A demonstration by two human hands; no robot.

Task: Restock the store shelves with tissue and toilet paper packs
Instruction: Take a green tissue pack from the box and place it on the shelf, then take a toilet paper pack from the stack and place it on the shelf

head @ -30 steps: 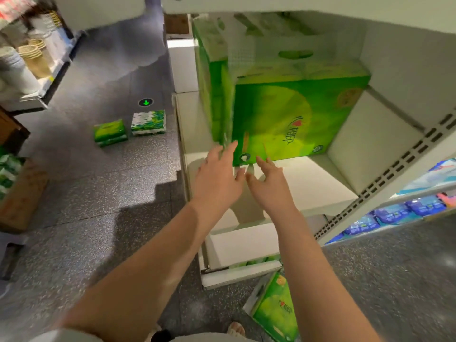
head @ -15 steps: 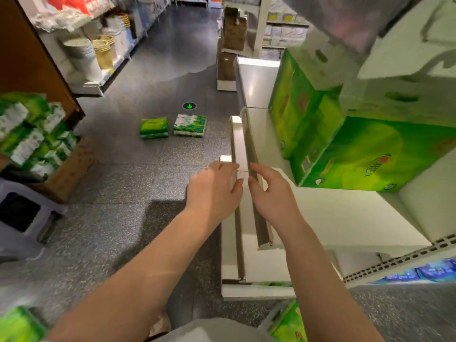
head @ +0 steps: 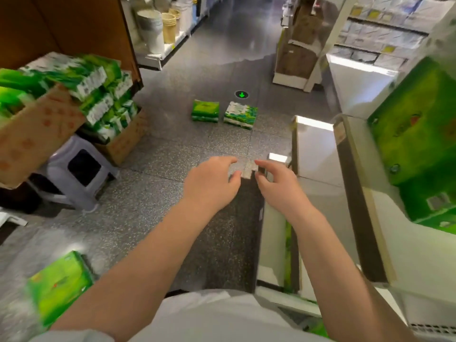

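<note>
Both hands, left hand (head: 209, 186) and right hand (head: 278, 186), hover empty above the floor (head: 160, 218), fingers loosely curled.

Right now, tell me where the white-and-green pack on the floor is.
In the head view the white-and-green pack lies mid-aisle, immediately right of the green pack, just below the green arrow marker.

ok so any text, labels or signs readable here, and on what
None reads as words.
Green down arrow, no text: round dark floor marker.
Red logo, blurred: large green tissue pack on the white shelf.
Print, blurred: green-and-white packs in the cardboard box.
Yellow shelf tags: too small.
</note>
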